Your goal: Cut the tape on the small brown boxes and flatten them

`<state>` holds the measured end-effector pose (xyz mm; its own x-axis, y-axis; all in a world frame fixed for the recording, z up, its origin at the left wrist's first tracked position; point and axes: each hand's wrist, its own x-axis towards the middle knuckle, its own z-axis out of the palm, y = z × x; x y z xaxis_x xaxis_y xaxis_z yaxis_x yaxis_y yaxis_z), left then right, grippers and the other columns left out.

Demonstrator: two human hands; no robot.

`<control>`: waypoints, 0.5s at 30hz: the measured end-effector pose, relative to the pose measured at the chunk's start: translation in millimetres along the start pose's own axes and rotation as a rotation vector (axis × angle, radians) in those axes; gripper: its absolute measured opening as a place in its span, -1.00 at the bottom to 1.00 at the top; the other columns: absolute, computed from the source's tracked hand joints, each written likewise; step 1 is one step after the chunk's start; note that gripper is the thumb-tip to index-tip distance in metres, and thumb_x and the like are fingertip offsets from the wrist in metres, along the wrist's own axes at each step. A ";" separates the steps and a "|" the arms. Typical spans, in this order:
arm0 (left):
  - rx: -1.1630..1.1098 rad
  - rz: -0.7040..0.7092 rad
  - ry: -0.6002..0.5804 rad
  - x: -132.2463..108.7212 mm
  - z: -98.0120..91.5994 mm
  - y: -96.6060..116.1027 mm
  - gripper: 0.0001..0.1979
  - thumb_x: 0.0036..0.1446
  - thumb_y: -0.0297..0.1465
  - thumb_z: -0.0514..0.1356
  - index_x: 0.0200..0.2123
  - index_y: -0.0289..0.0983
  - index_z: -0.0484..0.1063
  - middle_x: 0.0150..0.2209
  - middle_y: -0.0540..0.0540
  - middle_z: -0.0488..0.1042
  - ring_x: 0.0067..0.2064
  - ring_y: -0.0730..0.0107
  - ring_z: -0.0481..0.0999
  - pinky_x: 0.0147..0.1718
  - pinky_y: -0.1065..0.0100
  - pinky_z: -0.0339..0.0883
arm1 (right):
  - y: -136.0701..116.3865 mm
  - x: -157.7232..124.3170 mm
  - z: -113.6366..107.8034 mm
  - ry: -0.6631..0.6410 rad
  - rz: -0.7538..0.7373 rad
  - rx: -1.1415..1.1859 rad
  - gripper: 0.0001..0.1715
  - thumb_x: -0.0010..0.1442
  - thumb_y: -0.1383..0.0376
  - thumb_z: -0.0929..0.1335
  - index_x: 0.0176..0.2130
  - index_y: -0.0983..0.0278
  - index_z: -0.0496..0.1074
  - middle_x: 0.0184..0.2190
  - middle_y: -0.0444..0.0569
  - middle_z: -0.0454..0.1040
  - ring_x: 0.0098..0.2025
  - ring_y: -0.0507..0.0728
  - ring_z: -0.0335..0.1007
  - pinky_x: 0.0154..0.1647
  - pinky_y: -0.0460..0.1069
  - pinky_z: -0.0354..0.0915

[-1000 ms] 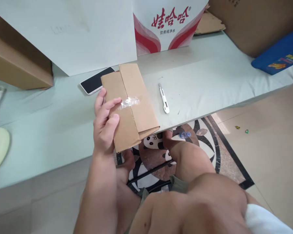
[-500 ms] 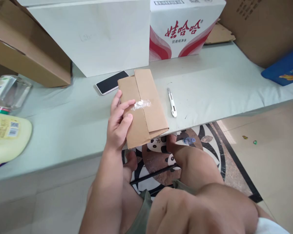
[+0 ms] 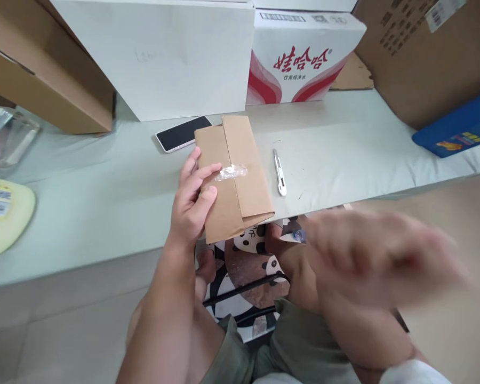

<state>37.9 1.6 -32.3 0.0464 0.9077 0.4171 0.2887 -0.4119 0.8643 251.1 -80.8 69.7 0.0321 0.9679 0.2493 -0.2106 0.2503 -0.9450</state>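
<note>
My left hand [image 3: 194,200] grips the left side of a small flat cardboard box [image 3: 254,184], its thumb and fingers lying over the top. A strip of clear tape [image 3: 232,172] crosses the seam between the two flaps. The box rests at the front edge of the covered table [image 3: 116,202]. Off to the right, over my leg, hangs my right hand [image 3: 376,256], smeared by motion so its fingers cannot be made out. A white utility knife [image 3: 279,173] lies just right of the box, and a phone [image 3: 182,133] lies behind its left corner.
Along the back stand a large white box [image 3: 156,58] and a red and white carton [image 3: 300,64]. Brown cartons [image 3: 56,69] fill the left back. A pale yellow jug [image 3: 8,218] and a clear bottle [image 3: 10,136] stand at left; a blue package [image 3: 456,128] lies at right.
My right hand has risen from near my lap, up and to the right. My left hand stays on the box, and the view has shifted slightly.
</note>
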 end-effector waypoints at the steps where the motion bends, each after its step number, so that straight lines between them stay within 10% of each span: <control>1: 0.002 -0.002 0.002 0.0 0.3 0.2 -0.61 0.32 -0.03 0.19 0.11 -0.01 0.56 0.50 0.00 0.16 0.54 -0.05 0.05 0.47 -0.07 0.11 | 13.5 12.2 -6.1 0.072 0.022 0.038 -0.38 0.35 -0.06 0.30 -0.62 0.14 0.18 -0.78 -0.25 0.04 -0.74 0.00 -0.02 -0.70 -0.05 0.07; 8: -0.033 0.002 0.003 2.1 0.2 -1.1 -0.61 0.29 -0.03 0.23 0.09 -0.01 0.58 0.48 0.00 0.18 0.55 -0.08 0.02 0.46 -0.09 0.12 | 85.8 45.3 -27.7 0.363 0.358 0.331 -0.65 0.25 0.04 0.31 -0.39 0.22 0.46 -0.64 -0.18 0.45 -0.69 -0.05 0.27 -0.71 -0.14 0.10; 15: -0.096 -0.017 0.004 4.2 -0.1 -0.7 -0.62 0.25 -0.07 0.28 0.08 -0.01 0.60 0.48 0.01 0.19 0.55 -0.02 0.02 0.47 -0.02 0.11 | 95.3 43.9 -35.5 0.236 0.438 0.372 -0.51 0.31 -0.02 0.23 -0.21 0.23 0.59 -0.23 0.04 0.71 -0.48 0.02 0.55 -0.58 -0.10 0.29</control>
<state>37.8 5.7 -31.1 0.0383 0.9142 0.4035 0.1968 -0.4028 0.8939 267.0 -13.7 -16.9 0.0721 0.9685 -0.2383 -0.5780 -0.1542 -0.8013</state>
